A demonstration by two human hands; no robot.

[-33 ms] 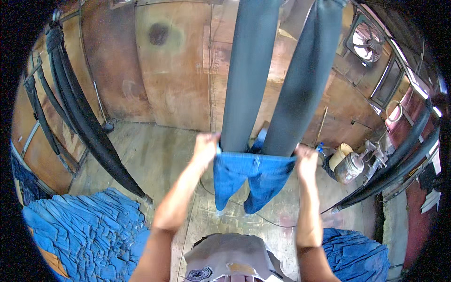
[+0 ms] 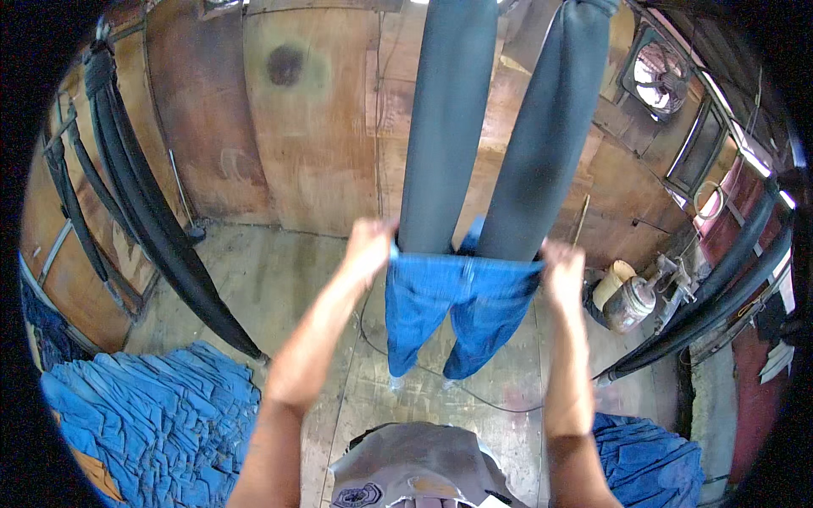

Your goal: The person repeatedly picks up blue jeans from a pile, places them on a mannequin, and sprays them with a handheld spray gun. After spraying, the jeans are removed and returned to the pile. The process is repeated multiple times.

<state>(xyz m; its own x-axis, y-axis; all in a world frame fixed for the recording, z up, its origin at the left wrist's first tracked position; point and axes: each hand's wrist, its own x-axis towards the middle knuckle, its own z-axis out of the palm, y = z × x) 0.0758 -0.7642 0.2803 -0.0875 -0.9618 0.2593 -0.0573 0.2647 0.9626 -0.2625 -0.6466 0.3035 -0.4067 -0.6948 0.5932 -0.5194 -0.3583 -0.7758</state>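
A pair of blue jeans (image 2: 423,292) is held upright in front of me, its waistband stretched wide. My left hand (image 2: 370,245) is closed on the left side of the waistband, and my right hand (image 2: 562,262) grips the right side. Two long dark grey tubes (image 2: 449,127), apparently of fabric, hang from above, with their lower ends inside the waist opening. How far they reach down the legs is hidden by the denim. My fingertips are partly out of sight behind the waistband.
A heap of blue denim (image 2: 161,415) lies at lower left, another denim pile (image 2: 648,461) at lower right. Other dark tubes (image 2: 161,212) slant down on the left and right. A spray gun with a metal cup (image 2: 631,305) hangs at right. A cable (image 2: 500,406) crosses the floor.
Both hands and the waistband have moved slightly up along the grey tubes. My right hand has also shifted a little to the right.
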